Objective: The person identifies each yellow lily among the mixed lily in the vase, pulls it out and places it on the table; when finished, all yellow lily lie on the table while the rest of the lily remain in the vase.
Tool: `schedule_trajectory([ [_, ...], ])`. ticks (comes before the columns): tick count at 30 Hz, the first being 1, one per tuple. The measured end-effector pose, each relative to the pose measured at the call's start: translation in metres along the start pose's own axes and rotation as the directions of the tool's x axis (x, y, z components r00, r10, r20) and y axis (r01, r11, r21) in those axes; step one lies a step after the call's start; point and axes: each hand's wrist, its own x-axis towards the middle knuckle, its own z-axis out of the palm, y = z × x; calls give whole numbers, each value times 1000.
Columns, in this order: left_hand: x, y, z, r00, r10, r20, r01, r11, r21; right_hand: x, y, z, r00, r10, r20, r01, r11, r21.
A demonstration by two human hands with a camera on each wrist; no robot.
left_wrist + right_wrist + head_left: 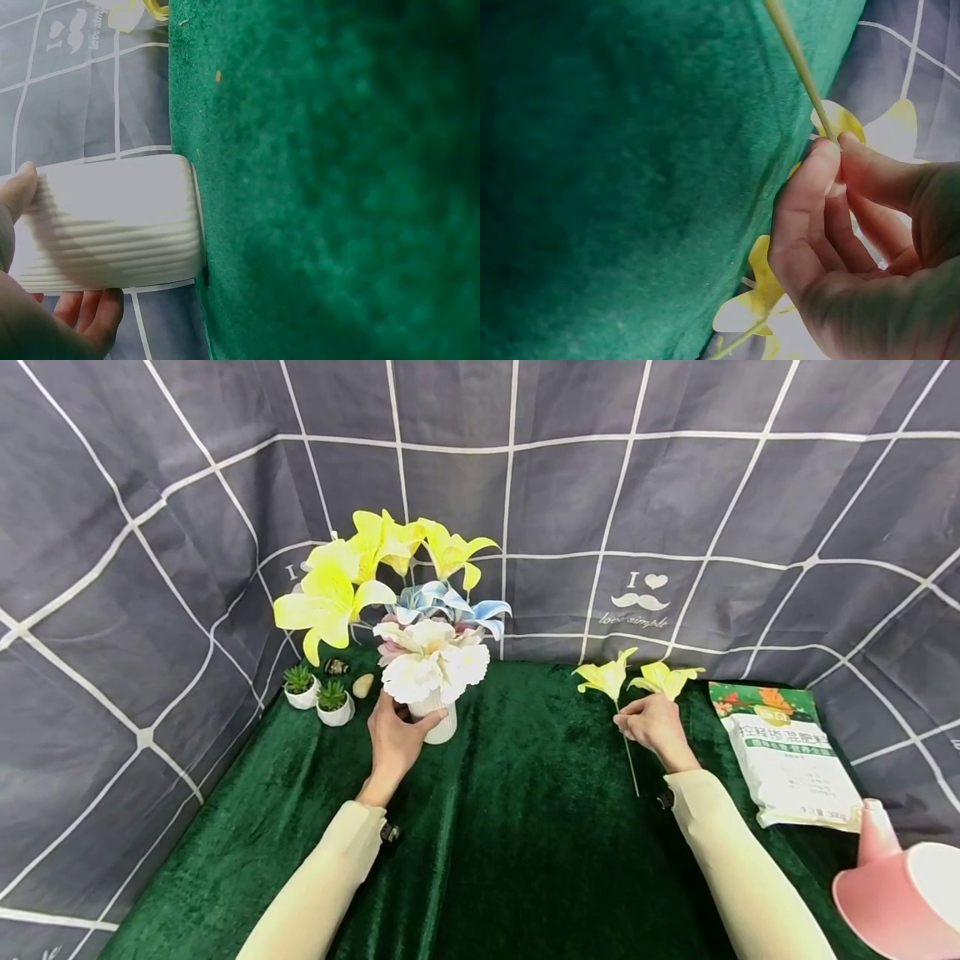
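My left hand [396,739] grips a white ribbed vase [120,225] near its neck, thumb on one side and fingers on the other. The vase stands upright on the green cloth. White flowers [435,664], blue flowers [450,603] and yellow lilies [322,602] rise out of it. Over to the right, my right hand [654,727] pinches a thin stem [802,71] between thumb and fingertips. In the head view this stem runs up to a yellow lily [603,675]. A second yellow lily [666,678] shows just behind that hand, partly hidden by it.
Two small potted succulents [335,703], a pale stone [363,685] and a small dark ornament [337,667] sit left of the vase. At the right lie a fertilizer bag [795,768] and a pink watering can [892,889]. Grid-patterned curtain [562,502] encloses the green-covered table [525,827].
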Motion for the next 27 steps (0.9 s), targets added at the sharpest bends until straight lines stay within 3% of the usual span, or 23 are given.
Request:
schedule_trajectory([
  [7, 1, 1, 0, 1000, -15, 7, 15, 1000, -3, 3, 8, 2, 999, 16, 32, -17, 1000, 20],
  [15, 1, 0, 0, 1000, -15, -1, 15, 1000, 3, 3, 14, 2, 1000, -21, -4, 21, 999, -31],
  [22, 1, -1, 0, 1000, -13, 4, 13, 1000, -8, -9, 6, -3, 992, -16, -122, 12, 999, -38],
  [27, 1, 0, 0, 1000, -18, 6, 18, 1000, -12, -25, -20, -15, 967, -81, -240, 86, 996, 7],
])
